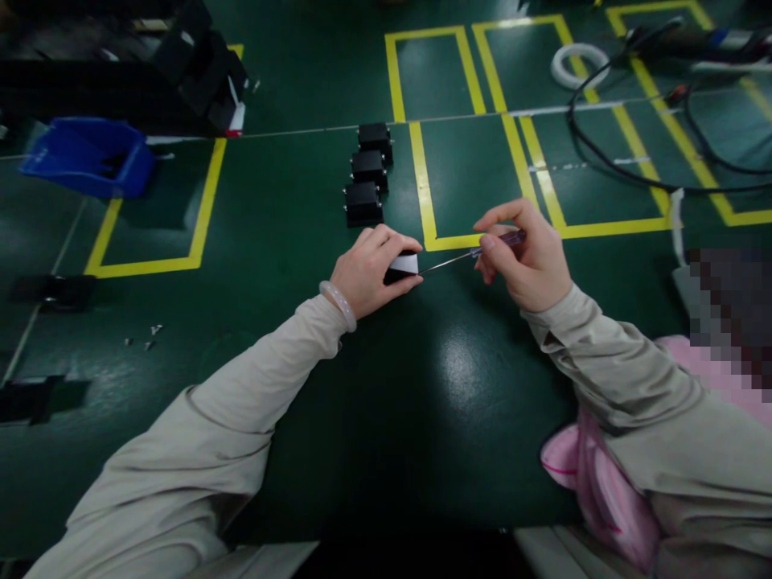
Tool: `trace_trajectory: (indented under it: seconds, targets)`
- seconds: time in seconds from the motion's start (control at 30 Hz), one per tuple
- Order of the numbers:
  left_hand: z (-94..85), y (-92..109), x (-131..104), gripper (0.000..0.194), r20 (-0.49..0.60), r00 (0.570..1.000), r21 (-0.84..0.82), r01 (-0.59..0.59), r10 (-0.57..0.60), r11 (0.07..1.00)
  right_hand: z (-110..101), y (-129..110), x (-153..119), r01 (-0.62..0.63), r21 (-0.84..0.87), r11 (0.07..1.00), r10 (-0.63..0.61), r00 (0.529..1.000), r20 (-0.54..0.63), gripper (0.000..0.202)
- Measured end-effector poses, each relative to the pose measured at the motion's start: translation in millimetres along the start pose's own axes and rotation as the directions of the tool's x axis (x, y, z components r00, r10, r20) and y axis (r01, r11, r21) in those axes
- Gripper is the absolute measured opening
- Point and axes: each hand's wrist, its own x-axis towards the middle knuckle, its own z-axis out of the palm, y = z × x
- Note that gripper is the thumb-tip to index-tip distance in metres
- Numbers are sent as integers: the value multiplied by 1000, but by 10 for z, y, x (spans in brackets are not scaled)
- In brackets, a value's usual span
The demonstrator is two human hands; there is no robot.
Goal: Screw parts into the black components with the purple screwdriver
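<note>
My left hand (375, 269) is closed around a small black block-shaped part (403, 267), whose upper face gleams pale in the light. A screwdriver (461, 259) with a dark translucent handle is gripped between the thumb and fingers of my right hand (526, 256). Its thin metal shaft slants down to the left, and the tip meets the right side of the black part. Whether the tip sits in a screw is too small to tell. Just beyond my left hand, three similar black blocks (364, 201) stand in a row, with small shiny screws at their sides.
Several loose screws (149, 336) lie at the left, near dark parts (54, 293). A blue bin (90, 157) stands before black stacked pieces (186, 64). At the right are a black cable (603, 149), a white tape roll (580, 66) and pink cloth (609, 490). Yellow tape (425, 189) marks the green surface.
</note>
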Motion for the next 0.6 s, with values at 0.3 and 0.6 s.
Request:
trace_trajectory:
  seconds: [0.3,0.6]
  targets:
    - [7,-6,-8,35,-8,1000,-2,-6,6,1000,8,-6,0,-24,-4,1000,23,1000,-3,32]
    - [6,-2,-7,35,8,1000,-11,14,-14,1000,14,-16,7,-1,30,1000,1,1000,-1,33]
